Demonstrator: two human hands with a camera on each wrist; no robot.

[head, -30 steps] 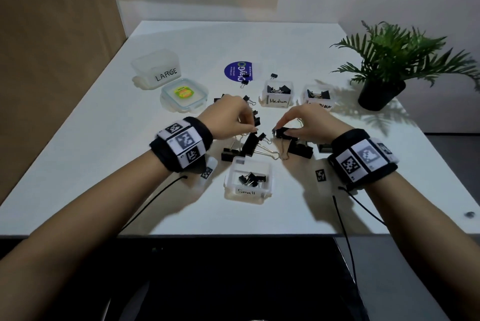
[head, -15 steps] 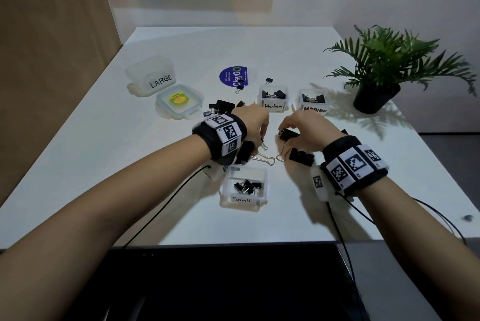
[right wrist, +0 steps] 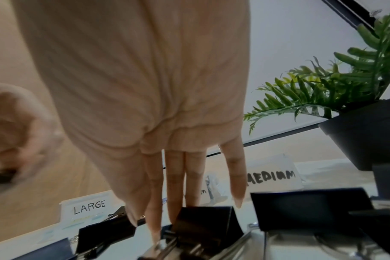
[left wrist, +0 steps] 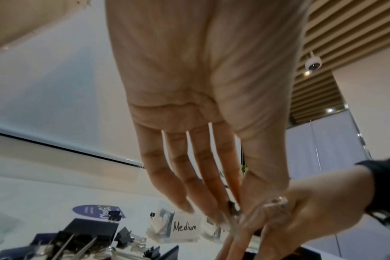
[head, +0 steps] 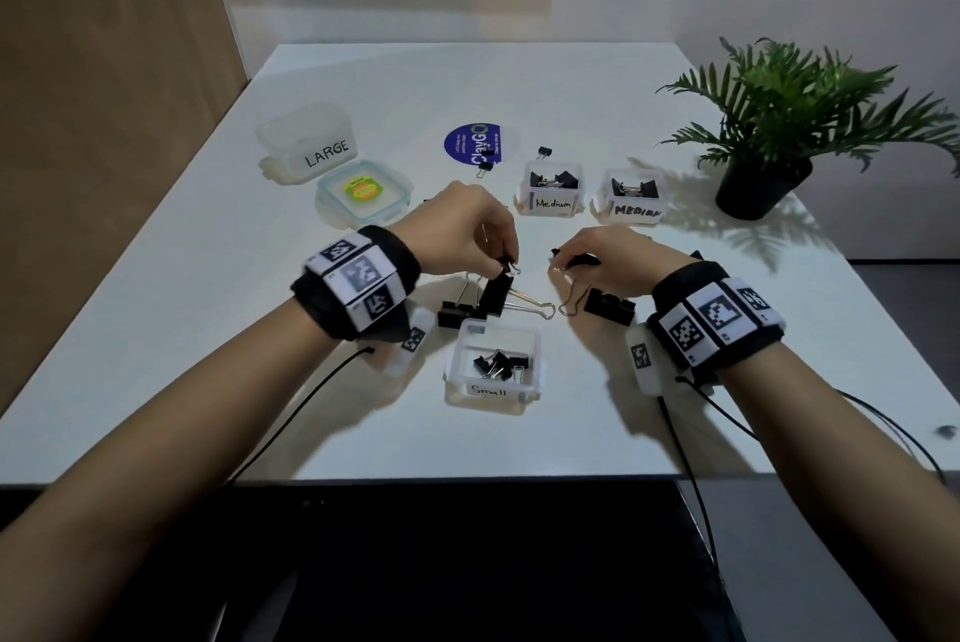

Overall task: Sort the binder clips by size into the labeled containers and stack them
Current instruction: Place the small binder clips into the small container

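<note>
My left hand (head: 503, 257) hovers above the loose pile and pinches a small black binder clip (head: 508, 265) between thumb and fingertips; the same small clip (left wrist: 231, 208) shows in the left wrist view. My right hand (head: 563, 263) curls around another black binder clip (head: 574, 258), which is seen close up as a clip (right wrist: 206, 220) under the fingertips. Large clips (head: 497, 295) lie on the table between the hands. The "Small" container (head: 493, 389) holds several little clips. Two "Medium" containers (head: 553, 204) (head: 631, 211) hold clips. The "LARGE" container (head: 306, 142) stands far left.
A clear lid (head: 363, 194) with a yellow-green sticker lies beside the LARGE container. A purple round sticker (head: 475, 145) with small clips near it is behind the pile. A potted plant (head: 763, 184) stands at the right. The table's near edge (head: 467, 477) is close to the Small container.
My left hand swung right over the pile and now holds a small clip lifted above it. My right hand stays in place with its clip.
</note>
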